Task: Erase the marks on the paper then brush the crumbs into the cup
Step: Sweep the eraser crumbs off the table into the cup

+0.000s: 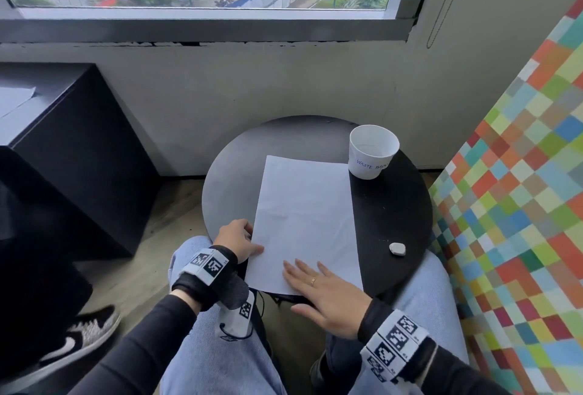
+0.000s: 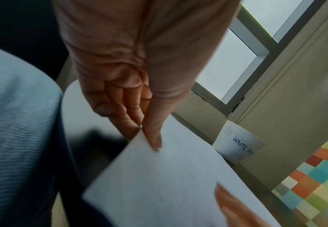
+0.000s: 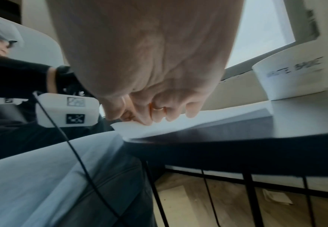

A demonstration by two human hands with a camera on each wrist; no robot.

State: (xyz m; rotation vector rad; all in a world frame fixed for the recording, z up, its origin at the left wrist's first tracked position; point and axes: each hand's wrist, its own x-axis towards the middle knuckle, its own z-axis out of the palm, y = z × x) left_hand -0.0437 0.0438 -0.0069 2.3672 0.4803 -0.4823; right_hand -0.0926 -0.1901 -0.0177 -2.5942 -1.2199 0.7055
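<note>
A white sheet of paper (image 1: 304, 224) lies on the small round black table (image 1: 394, 211), its near edge hanging slightly over the rim. I see no marks on it. My left hand (image 1: 238, 240) pinches the paper's left edge (image 2: 139, 138), thumb on top and fingers below. My right hand (image 1: 325, 293) lies flat with straight fingers on the paper's near right corner (image 3: 159, 122). A white paper cup (image 1: 372, 151) labelled "WASTE BASKET" stands upright at the table's far right. A small white eraser (image 1: 397, 248) lies on the table right of the paper.
A black cabinet (image 1: 63, 148) stands at the left. A colourful checkered panel (image 1: 520, 205) rises close to the table's right side. A wall and window are behind. My knees in jeans (image 1: 220, 347) sit under the table's near rim.
</note>
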